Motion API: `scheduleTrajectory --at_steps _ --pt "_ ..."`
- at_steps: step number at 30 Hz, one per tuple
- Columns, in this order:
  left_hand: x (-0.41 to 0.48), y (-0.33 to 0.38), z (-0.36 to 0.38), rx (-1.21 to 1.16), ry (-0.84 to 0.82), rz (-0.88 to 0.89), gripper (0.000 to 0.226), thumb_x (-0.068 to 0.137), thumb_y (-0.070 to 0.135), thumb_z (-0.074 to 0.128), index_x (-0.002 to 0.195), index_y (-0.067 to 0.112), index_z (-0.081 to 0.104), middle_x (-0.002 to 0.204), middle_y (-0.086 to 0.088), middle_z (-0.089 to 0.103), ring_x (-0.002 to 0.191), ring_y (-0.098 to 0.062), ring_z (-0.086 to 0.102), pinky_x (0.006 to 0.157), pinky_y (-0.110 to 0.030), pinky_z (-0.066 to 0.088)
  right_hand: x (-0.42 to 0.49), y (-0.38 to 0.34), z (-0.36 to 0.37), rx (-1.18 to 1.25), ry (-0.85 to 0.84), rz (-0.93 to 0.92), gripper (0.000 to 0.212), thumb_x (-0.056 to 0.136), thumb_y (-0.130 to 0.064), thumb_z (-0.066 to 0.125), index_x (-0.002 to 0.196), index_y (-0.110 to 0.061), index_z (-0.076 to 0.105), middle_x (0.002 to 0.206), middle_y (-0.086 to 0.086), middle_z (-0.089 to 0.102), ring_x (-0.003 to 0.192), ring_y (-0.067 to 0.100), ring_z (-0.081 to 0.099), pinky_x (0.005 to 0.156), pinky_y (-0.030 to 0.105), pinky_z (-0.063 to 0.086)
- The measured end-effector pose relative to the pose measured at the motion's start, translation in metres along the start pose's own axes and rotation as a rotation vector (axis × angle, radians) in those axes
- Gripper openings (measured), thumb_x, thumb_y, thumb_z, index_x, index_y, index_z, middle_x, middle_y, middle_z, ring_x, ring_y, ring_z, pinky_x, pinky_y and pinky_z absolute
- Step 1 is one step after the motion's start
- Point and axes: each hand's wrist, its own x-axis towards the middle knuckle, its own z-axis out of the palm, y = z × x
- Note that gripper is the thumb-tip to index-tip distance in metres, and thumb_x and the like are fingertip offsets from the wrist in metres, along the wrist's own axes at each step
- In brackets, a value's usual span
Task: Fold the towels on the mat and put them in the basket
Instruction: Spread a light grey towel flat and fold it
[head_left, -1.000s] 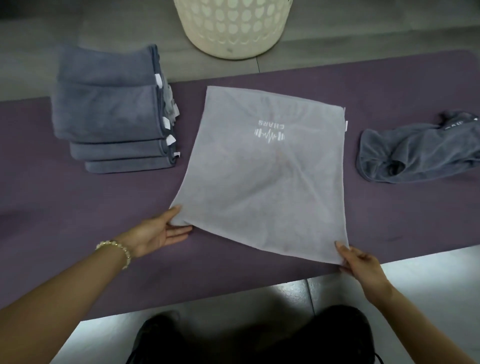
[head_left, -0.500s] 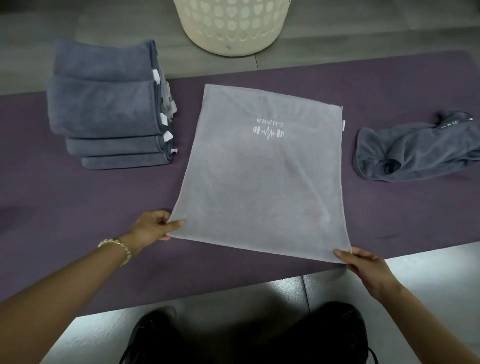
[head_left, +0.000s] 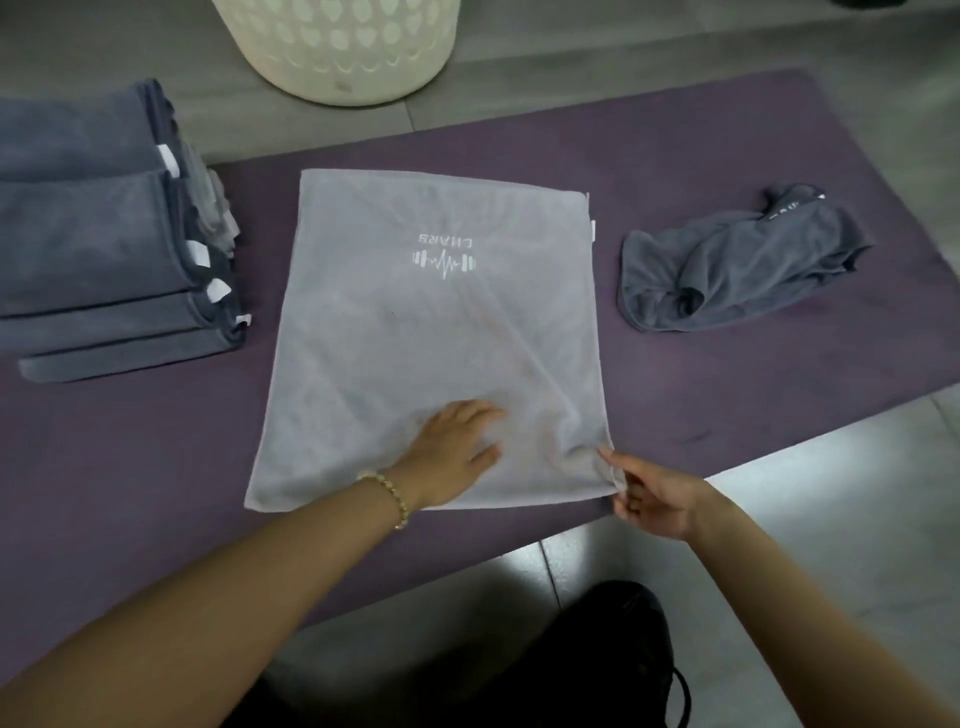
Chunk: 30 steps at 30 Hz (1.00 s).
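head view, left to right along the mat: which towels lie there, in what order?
stack of folded grey towels → spread light grey towel → crumpled dark grey towel

Likely a home floor used for laundry: glossy grey tiles (head_left: 831, 493), a purple mat (head_left: 130, 441) laid over them, a cream basket (head_left: 337, 52), stacked towels (head_left: 93, 234).

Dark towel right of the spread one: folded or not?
Not folded. The dark towel lies bunched in a loose heap on the mat, its edges curled.
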Motion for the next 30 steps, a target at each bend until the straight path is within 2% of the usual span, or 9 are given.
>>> scheduleTrajectory --at_steps 4,6,9,11,15,17,23,27,30 --pt "0.016 0.046 0.052 0.084 -0.275 0.178 0.058 0.095 0.059 0.013 0.149 0.040 0.002 0.159 0.013 0.005 0.145 -0.006 0.002 0.118 -0.030 0.004 0.001 0.010 -0.012 0.023 -0.090 0.016 0.026 0.071 -0.031 0.075 0.071 -0.014 0.055 0.058 -0.003 0.050 0.045 0.007 0.049 0.046 0.019 0.049" --pt "0.017 0.053 0.070 0.108 -0.295 0.200 0.057 0.085 0.065 -0.005 0.141 0.052 -0.012 0.159 0.016 -0.008 0.145 -0.006 -0.008 0.119 -0.033 -0.002 0.000 0.015 -0.017 0.019 -0.126 0.028 0.023 0.078 -0.031 0.072 0.072 -0.013 0.059 0.060 -0.004 0.058 0.049 0.006 0.057 0.047 0.019 0.050" --pt "0.016 0.051 0.080 0.094 -0.317 0.142 0.062 0.075 0.075 -0.018 0.134 0.058 -0.019 0.159 0.015 -0.010 0.145 -0.011 -0.012 0.118 -0.040 -0.001 0.000 0.019 -0.021 0.037 -0.166 0.022 0.020 0.077 -0.031 0.072 0.079 -0.013 0.064 0.064 -0.004 0.066 0.053 0.004 0.063 0.049 0.017 0.051" --pt "0.014 0.053 0.077 0.101 -0.316 0.140 0.068 0.069 0.079 -0.024 0.133 0.056 -0.021 0.158 0.016 -0.011 0.145 -0.011 -0.013 0.118 -0.040 -0.003 0.000 0.021 -0.024 0.044 -0.184 0.011 0.015 0.082 -0.028 0.069 0.084 -0.013 0.065 0.063 -0.007 0.068 0.053 0.002 0.063 0.050 0.016 0.051" --pt "0.012 0.066 0.065 0.081 -0.347 0.086 0.093 0.062 0.083 -0.017 0.146 0.045 -0.006 0.158 0.015 -0.006 0.143 -0.013 -0.011 0.117 -0.034 -0.008 0.003 0.026 -0.027 0.094 -0.180 -0.036 0.011 0.084 -0.021 0.070 0.084 -0.011 0.064 0.061 -0.005 0.068 0.052 0.003 0.064 0.051 0.016 0.052" --pt "0.011 0.067 0.065 0.084 -0.345 0.084 0.104 0.052 0.087 -0.026 0.146 0.046 -0.007 0.158 0.016 -0.006 0.143 -0.013 -0.011 0.118 -0.035 -0.008 0.006 0.029 -0.030 0.103 -0.153 -0.085 0.010 0.085 -0.018 0.069 0.084 -0.010 0.063 0.061 -0.003 0.069 0.054 0.005 0.066 0.052 0.017 0.053" --pt "0.010 0.063 0.072 0.103 -0.329 0.109 0.082 0.052 0.085 -0.029 0.129 0.057 -0.019 0.158 0.015 -0.007 0.143 -0.014 -0.013 0.118 -0.039 -0.006 0.011 0.034 -0.027 0.096 -0.081 -0.121 0.013 0.090 -0.014 0.065 0.083 -0.003 0.063 0.058 0.003 0.070 0.051 0.010 0.068 0.047 0.018 0.052" --pt "0.011 0.059 0.068 0.125 -0.293 0.146 0.084 0.059 0.083 -0.026 0.136 0.050 -0.016 0.156 0.011 0.008 0.140 -0.014 -0.002 0.117 -0.032 -0.004 0.016 0.039 -0.026 -0.061 0.080 -0.476 0.026 0.081 -0.021 0.075 0.081 -0.005 0.055 0.060 0.009 0.065 0.045 0.012 0.059 0.048 0.021 0.050" --pt "0.016 0.057 0.065 0.125 -0.295 0.158 0.079 0.062 0.080 -0.026 0.135 0.052 -0.016 0.150 0.008 0.015 0.134 -0.009 0.002 0.112 -0.027 -0.004 0.018 0.046 -0.032 -0.234 0.076 -0.752 0.020 0.074 -0.013 0.081 0.080 -0.015 0.062 0.069 0.006 0.059 0.057 0.007 0.051 0.059 0.015 0.043"
